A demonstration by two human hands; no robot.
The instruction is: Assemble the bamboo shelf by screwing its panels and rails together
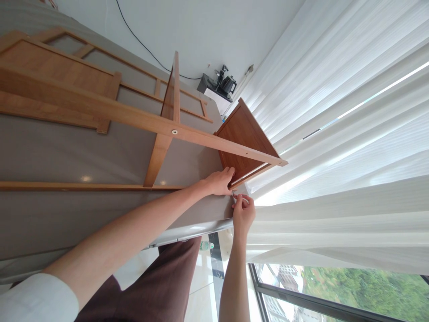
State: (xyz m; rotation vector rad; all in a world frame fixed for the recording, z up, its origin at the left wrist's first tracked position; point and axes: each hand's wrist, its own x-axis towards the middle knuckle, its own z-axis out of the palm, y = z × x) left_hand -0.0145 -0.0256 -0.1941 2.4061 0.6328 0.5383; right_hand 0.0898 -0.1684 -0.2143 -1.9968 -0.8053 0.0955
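At a corner of the wooden frame (201,139): a fingertip hold

The right hand (243,213) pinches a thin dark piece (233,193), too small to identify, just beside the left hand (219,182), which clasps the end panel (246,134); a slackened clasp could skew the panel; farther out, a black kettle (229,85) and a bottle (207,245), contents not discernible.

No legible text, brand, number or sign. Green-tinted bottle (207,245) on floor (202,273): any label print too small to read. Black kettle (229,84) near curtain (321,107): any marking likewise too small to make out.
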